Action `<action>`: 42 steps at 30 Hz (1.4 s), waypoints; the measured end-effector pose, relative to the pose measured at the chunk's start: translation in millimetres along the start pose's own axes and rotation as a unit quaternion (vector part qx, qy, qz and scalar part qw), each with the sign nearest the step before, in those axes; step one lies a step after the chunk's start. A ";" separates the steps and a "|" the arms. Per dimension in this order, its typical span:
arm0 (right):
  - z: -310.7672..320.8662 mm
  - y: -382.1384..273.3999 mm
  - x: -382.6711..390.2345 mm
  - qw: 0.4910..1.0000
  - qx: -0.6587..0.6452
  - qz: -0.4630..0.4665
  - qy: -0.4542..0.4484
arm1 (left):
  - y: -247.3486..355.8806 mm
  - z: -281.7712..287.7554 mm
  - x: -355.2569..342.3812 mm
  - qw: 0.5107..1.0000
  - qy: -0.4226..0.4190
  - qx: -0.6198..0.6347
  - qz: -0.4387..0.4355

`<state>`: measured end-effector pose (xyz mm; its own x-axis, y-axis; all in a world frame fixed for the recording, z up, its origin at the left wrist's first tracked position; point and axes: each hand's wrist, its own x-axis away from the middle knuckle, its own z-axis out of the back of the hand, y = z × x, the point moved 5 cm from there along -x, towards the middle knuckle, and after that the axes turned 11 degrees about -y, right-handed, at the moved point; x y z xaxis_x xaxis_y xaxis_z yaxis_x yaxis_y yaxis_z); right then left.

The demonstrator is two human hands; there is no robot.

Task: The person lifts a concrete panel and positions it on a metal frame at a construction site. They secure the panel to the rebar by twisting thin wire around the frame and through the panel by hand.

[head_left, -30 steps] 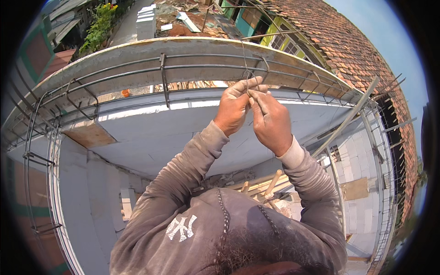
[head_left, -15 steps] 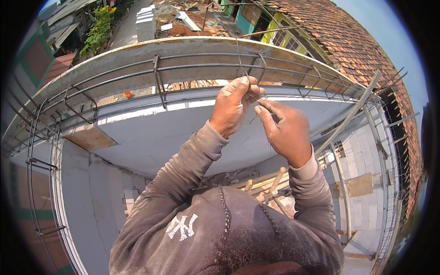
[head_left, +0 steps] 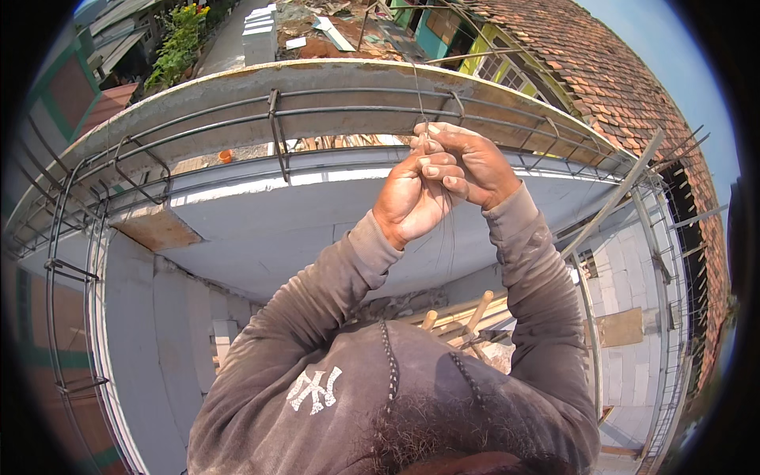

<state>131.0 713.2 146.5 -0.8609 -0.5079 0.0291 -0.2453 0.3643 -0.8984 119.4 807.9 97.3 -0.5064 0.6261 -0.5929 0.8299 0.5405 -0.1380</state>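
Both my hands meet at the centre, just below the steel rebar cage (head_left: 190, 120) along the wall top. My left hand (head_left: 410, 202), palm turned inward, has its fingers curled around thin wire (head_left: 419, 95) that runs up to the board's top edge. My right hand (head_left: 479, 166) reaches over from the right with its fingertips pinched on the same wire, touching my left fingers. Loose wire ends (head_left: 447, 233) dangle below my hands. The long board (head_left: 317, 83) stands behind the cage.
A white block wall (head_left: 285, 214) runs beneath the cage, with another cage (head_left: 55, 301) at left. A diagonal wooden strut (head_left: 613, 202) crosses at right. Poles and timber (head_left: 475, 324) lie below. Beyond are stacked blocks (head_left: 257, 36), an orange bucket (head_left: 226, 156) and tiled roofing (head_left: 570, 39).
My right hand first moved down and right from my left hand, then came back up and turned, fingers now over the left ones. My left hand has shifted slightly lower.
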 end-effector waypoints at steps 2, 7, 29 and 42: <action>0.1 4.7 -4.0 0.998 -0.061 0.001 -0.014 | -2.4 -4.9 0.6 0.996 -0.059 0.066 0.024; -2.2 1.1 5.7 0.984 0.137 0.059 0.102 | -3.4 5.7 15.5 0.998 0.012 -0.051 0.038; -16.1 -9.0 8.9 0.915 0.357 0.058 0.178 | 73.5 -13.5 -11.5 0.739 0.189 -0.639 -0.099; -25.5 -69.1 8.7 0.729 0.658 -0.179 0.065 | 86.7 11.8 -30.8 0.811 0.159 -0.562 0.034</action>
<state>129.2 703.5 220.0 -0.9026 -0.2777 0.3289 0.1022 -0.8804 -0.4630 209.7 828.8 94.2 -0.6510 0.6933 -0.3092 0.2126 0.5575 0.8025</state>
